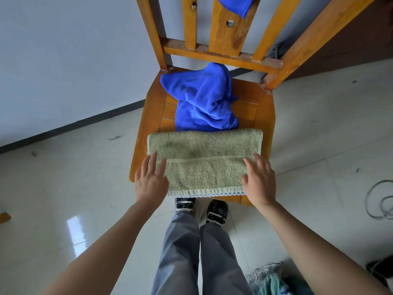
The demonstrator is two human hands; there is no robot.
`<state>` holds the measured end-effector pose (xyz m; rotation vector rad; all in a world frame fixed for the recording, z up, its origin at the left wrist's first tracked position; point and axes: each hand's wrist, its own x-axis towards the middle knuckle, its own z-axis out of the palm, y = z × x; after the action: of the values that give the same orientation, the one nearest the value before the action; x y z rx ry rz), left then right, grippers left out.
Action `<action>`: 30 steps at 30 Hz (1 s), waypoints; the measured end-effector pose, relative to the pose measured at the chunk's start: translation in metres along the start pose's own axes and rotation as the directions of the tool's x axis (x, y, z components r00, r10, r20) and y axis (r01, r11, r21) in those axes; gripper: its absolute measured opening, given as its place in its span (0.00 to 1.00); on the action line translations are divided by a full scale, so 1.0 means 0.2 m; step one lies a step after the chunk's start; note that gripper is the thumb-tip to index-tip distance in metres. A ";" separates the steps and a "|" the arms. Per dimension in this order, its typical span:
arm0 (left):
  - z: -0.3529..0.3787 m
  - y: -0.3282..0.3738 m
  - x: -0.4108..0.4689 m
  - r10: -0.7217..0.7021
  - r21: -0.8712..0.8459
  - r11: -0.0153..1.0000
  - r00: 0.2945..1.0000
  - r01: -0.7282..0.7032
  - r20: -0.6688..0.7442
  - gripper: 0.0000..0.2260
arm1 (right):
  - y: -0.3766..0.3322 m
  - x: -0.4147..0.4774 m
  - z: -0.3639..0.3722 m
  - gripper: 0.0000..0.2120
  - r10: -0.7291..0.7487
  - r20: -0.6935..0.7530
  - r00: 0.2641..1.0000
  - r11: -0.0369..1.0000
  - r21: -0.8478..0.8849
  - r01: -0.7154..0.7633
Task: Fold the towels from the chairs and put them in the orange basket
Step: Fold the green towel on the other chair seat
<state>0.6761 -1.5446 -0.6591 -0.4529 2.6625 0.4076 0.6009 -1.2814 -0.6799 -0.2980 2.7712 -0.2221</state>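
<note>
Green towel (204, 162), folded on wooden chair (146, 116); left hand (152, 179) and right hand (258, 179) press its ends, fingers straight, gripping nothing.

Left hand (151, 181) and right hand (258, 180) flat, fingers apparently straight.

No legible txt, labels, brands or nos. anywhere: none on green towel (204, 158), blue towel (202, 99), chair (148, 124) or shoes (217, 210).
</note>
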 end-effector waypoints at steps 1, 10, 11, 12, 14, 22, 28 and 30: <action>-0.01 0.01 0.05 0.028 0.043 0.999 0.999 -0.030 0.038 0.27 | -0.02 0.05 -0.02 0.25 -0.058 0.035 0.998 0.998 -0.034 0.059; -0.02 -0.01 0.32 -0.012 0.206 0.977 0.942 -0.061 0.334 0.30 | -0.03 0.33 -0.10 0.33 0.032 0.451 0.892 0.997 -0.076 0.003; -0.02 -0.01 0.31 -0.007 0.194 0.979 0.946 -0.059 0.325 0.30 | -0.03 0.32 -0.11 0.33 0.018 0.413 0.911 0.999 -0.040 -0.001; -0.02 -0.01 0.29 -0.003 0.180 0.982 0.952 -0.054 0.305 0.30 | -0.02 0.29 -0.11 0.32 0.011 0.328 0.945 1.000 0.002 -0.012; -0.01 -0.01 0.22 0.000 0.154 0.987 0.969 -0.039 0.246 0.30 | 0.00 0.20 -0.08 0.27 0.083 0.097 0.992 0.991 0.098 -0.093; 0.12 -0.06 -0.13 -0.094 0.090 0.993 0.949 0.070 0.301 0.30 | 0.06 0.01 0.04 0.26 0.556 0.294 0.778 0.665 0.404 -0.628; 0.12 -0.06 -0.18 -0.116 0.041 0.993 0.923 0.109 0.367 0.28 | 0.10 0.04 0.00 0.08 0.608 0.421 0.673 0.497 0.459 -0.737; 0.09 -0.04 -0.17 -0.103 0.030 0.995 0.917 0.099 0.385 0.27 | 0.12 0.04 -0.04 0.15 0.625 0.423 0.656 0.458 0.481 -0.747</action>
<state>0.7155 -1.5376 -0.6621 -0.4526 2.2472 0.4047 0.5872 -1.2582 -0.6803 0.9397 2.1985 -0.8145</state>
